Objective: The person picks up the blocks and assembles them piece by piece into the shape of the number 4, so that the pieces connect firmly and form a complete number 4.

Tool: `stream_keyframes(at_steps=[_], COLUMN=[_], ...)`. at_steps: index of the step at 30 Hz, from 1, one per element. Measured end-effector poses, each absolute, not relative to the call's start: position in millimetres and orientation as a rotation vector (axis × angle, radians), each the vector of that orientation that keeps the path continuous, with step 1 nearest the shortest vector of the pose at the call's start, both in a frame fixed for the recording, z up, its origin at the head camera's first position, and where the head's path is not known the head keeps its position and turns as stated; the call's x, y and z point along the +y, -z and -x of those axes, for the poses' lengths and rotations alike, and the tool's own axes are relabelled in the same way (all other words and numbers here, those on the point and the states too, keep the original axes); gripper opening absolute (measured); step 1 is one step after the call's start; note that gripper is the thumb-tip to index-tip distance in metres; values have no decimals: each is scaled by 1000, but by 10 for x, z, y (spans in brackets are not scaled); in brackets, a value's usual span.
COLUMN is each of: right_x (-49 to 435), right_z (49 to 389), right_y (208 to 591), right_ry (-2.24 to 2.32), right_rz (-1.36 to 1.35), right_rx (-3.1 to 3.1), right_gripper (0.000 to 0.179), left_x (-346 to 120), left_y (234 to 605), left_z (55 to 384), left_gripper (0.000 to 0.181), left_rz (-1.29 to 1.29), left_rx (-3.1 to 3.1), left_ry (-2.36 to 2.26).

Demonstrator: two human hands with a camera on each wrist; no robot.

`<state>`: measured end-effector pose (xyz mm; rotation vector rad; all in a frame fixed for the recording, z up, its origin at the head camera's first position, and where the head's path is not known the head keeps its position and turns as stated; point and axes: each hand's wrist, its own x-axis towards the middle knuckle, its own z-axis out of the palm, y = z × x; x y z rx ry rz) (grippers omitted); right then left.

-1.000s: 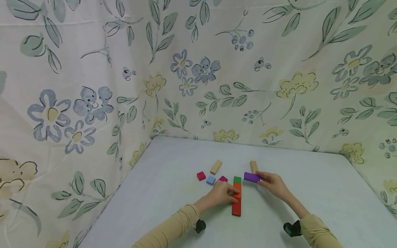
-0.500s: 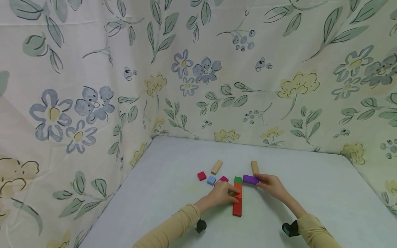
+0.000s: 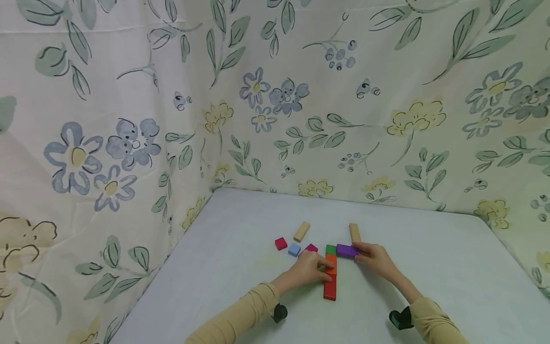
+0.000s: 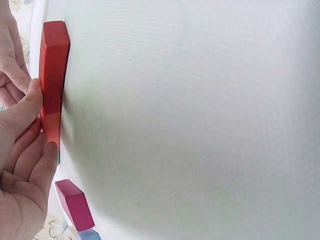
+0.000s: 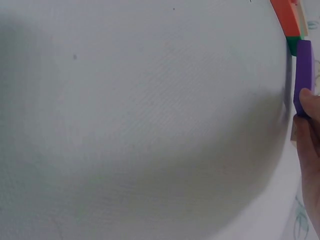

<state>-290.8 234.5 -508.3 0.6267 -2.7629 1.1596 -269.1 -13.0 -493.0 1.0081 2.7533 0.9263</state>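
Note:
In the head view, a red block, an orange block and a green block form a straight row on the table. My left hand is at the row's left, fingers curled over the orange block and thumb at the red block's end. My right hand pinches a purple block by its right end, thumb and fingers on opposite sides. The purple block's left end meets the green block's right side. Whether its underside touches the table, I cannot tell. A magenta block lies beyond my left hand, partly hidden in the head view.
Behind my right hand lies a plain wooden block. Another plain wooden block lies farther left, near a crimson block and a light blue block. Floral cloth hangs around the white table.
My right hand has brought the purple block left and slightly nearer, closing the gap to the green block. My left hand stays at the row.

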Motion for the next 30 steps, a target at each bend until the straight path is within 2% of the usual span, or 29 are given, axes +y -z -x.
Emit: stream_keyframes(at_steps=[30], right_x=[2319], right_z=[2906], right_y=[5160], right_ry=[-1084], right_rz=[-529], right_rx=[-2852], right_gripper=[40], left_x=[-130], left_y=[4912], left_z=[2692], left_gripper=[31], left_rz=[-999], left_rx=[2751], left_ry=[-898])
